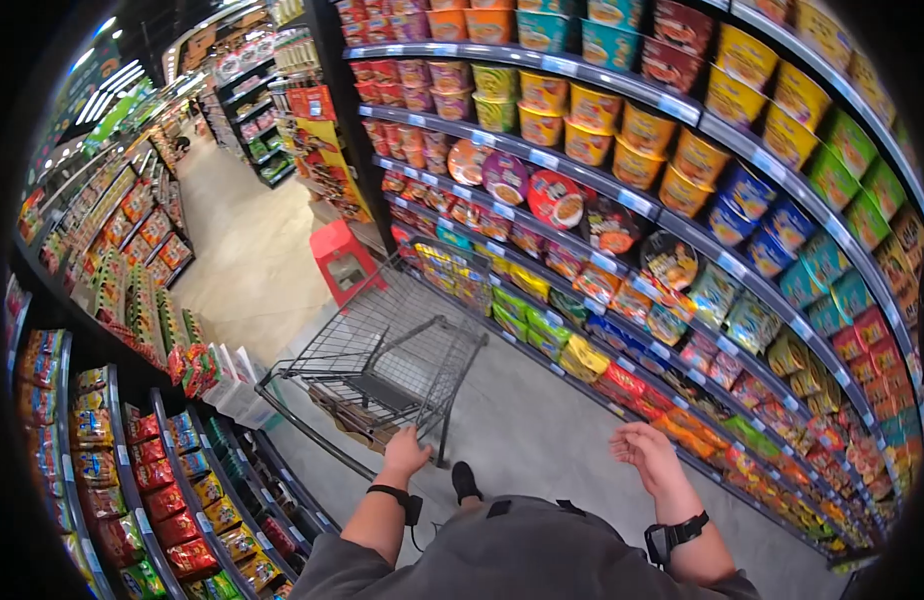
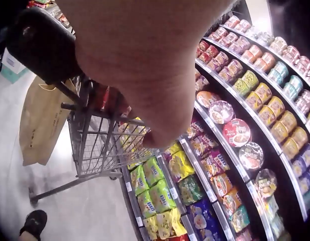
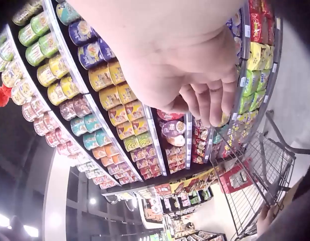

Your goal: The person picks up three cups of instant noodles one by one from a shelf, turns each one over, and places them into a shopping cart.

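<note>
A grey wire shopping cart (image 1: pixel 382 350) stands in the aisle just ahead of the body. The left hand (image 1: pixel 407 452) grips the cart's near side rim; in the left wrist view the left hand (image 2: pixel 140 75) covers much of that rim, hiding part of the contact. Raised off to the right, the right hand (image 1: pixel 647 455) holds nothing, its fingers loosely bent. From the right wrist, the right hand (image 3: pixel 195 75) appears before shelves of cup noodles (image 3: pixel 110 98), touching none of them. A brown paper bag (image 2: pixel 42 120) hangs at the cart in the left wrist view.
Long shelves of bagged noodles (image 1: pixel 582 358) and tubs run along the right. Snack shelves (image 1: pixel 167 500) line the near left. Beyond the cart stands a red stool (image 1: pixel 344 262), with pale floor (image 1: pixel 247 220) leading away. A black shoe (image 1: pixel 466 480) is below the body.
</note>
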### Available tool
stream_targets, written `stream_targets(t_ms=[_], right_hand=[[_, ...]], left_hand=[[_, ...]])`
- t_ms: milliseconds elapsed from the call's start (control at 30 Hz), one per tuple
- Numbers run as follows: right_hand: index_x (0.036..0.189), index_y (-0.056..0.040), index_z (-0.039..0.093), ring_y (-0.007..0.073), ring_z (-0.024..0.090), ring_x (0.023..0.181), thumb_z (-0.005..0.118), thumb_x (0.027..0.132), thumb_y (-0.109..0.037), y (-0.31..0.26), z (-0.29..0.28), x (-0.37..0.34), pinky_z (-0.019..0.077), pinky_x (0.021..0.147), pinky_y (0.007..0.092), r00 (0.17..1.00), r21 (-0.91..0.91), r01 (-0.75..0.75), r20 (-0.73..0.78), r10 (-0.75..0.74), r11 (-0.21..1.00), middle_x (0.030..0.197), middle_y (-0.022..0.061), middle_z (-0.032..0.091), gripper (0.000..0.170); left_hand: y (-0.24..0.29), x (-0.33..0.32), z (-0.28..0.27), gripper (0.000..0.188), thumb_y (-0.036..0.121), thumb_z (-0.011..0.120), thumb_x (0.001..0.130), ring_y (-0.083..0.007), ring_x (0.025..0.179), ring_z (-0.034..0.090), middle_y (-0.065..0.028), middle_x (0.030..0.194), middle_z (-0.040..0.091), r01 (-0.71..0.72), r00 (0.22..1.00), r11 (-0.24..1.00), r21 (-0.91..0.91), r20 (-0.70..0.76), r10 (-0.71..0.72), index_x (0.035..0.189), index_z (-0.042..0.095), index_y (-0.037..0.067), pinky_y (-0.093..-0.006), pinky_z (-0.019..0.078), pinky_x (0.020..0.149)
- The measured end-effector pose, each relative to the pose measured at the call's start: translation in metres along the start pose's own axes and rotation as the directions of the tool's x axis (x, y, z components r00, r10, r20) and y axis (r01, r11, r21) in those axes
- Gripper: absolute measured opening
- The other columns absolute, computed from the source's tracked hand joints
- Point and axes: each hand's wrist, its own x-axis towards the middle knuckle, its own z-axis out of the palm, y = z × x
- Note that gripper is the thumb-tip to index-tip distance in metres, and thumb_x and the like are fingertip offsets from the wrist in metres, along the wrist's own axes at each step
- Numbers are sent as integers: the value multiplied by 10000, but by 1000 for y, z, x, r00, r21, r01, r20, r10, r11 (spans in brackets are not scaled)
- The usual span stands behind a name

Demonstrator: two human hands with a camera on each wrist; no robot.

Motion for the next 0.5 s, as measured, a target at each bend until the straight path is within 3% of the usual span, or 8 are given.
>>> stream_targets(t_ms=[100, 200, 233, 367, 500], right_hand=[[1190, -12, 640, 222, 694, 964, 554, 1017, -138, -4, -23, -24, 548, 842, 349, 999, -1, 37, -33, -37, 999, 1093, 127, 714, 230], [1191, -16, 640, 221, 691, 973, 547, 1020, -136, -5, -46, -44, 546, 851, 350, 998, 14, 46, -51, -45, 999, 1101, 126, 712, 229], [1191, -16, 640, 221, 691, 973, 547, 1020, -136, -3, -55, -51, 546, 851, 350, 997, 16, 46, -58, -45, 999, 1101, 126, 712, 229], [1192, -15, 640, 224, 690, 984, 545, 1023, -139, 9, -85, -77, 546, 855, 353, 994, 50, 63, -96, -58, 997, 1104, 129, 711, 230], [1191, -10, 639, 230, 689, 983, 538, 1025, -134, 17, -107, -102, 546, 849, 356, 987, 68, 55, -152, -44, 996, 1102, 137, 710, 230]], left_hand=[[16, -7, 16, 748, 431, 717, 845, -361, 1293, 579, -201, 1396, 607, -31, 998, 999, -17, -57, 30, 1427, 534, -2, -448, 486, 1077], [33, -14, 20, 757, 444, 713, 840, -364, 1278, 590, -207, 1357, 630, -3, 1000, 999, -49, -15, 2, 1424, 537, -5, -454, 487, 1073], [38, -17, 22, 721, 448, 698, 839, -366, 1230, 619, -205, 1306, 655, -25, 995, 1000, -8, -94, 24, 1398, 576, 8, -460, 507, 1043], [34, -19, 14, 632, 428, 676, 835, -360, 1157, 657, -181, 1273, 668, -18, 995, 999, 33, -94, 21, 1338, 646, 46, -456, 540, 982], [40, -27, 14, 615, 404, 673, 838, -358, 1189, 639, -165, 1277, 666, 22, 998, 999, 42, -58, -20, 1353, 634, 68, -460, 527, 1005]])
